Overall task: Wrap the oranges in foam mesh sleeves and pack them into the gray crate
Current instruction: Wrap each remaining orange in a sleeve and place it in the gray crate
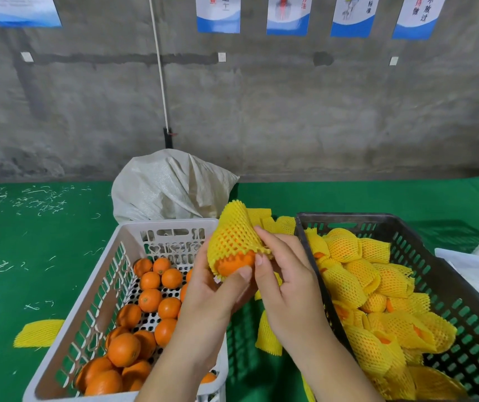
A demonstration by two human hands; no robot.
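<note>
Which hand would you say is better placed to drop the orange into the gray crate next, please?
Probably the right hand: it is beside the gray crate, pinching the sleeve, while the left hand cups the orange over the white crate.

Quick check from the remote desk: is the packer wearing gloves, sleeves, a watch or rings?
No. The left hand and right hand are bare: no gloves, rings or watch show. Both forearms are uncovered down to the frame's bottom edge, with no sleeve in view.
</note>
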